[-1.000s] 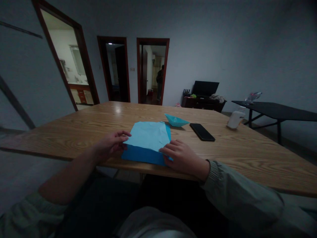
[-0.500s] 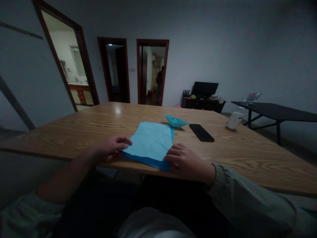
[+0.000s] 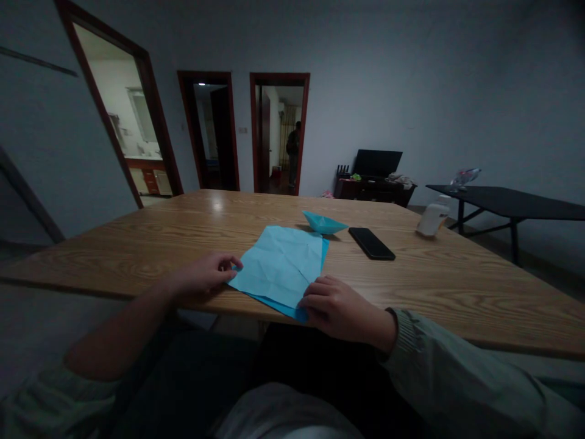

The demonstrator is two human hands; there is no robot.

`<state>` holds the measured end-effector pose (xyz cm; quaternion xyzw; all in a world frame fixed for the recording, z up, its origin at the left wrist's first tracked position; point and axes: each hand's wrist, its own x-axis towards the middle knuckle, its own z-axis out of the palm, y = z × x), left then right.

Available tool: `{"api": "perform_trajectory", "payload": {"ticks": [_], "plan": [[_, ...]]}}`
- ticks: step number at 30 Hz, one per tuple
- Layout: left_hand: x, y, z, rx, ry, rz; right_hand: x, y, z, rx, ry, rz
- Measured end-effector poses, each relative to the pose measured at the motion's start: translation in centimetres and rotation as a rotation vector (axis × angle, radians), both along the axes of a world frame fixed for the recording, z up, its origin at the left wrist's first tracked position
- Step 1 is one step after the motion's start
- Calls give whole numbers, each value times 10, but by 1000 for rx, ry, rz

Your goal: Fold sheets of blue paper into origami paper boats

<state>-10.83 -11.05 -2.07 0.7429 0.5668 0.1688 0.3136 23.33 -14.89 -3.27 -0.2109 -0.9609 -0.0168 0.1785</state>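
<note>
Creased light-blue paper [image 3: 283, 262] lies at the table's near edge, with a darker blue layer showing beneath it along the right and front sides. My left hand [image 3: 212, 272] pinches its left corner between thumb and finger. At the front right corner, my right hand [image 3: 336, 305] has its fingers closed on the paper. Just behind the paper stands a folded blue paper boat [image 3: 324, 224].
A black phone [image 3: 371, 243] lies right of the boat on the wooden table [image 3: 150, 244]. A white bottle [image 3: 433, 218] stands farther right. Beyond are a black table [image 3: 516, 201], a dark screen [image 3: 378, 163] and a person [image 3: 293, 152] in a doorway.
The paper has turned slightly and its right side has shifted right. Less of the darker blue strip shows along the front. My right hand has moved slightly down.
</note>
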Motion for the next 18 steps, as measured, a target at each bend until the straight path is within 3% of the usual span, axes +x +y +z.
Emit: {"api": "perform_trajectory", "payload": {"ticks": [13,18], "plan": [[9,-4,10,235,18,122,-10,-5,6,147,212,71],[10,-4,9,256,43,85,-10,-5,10,166,231,79]]}}
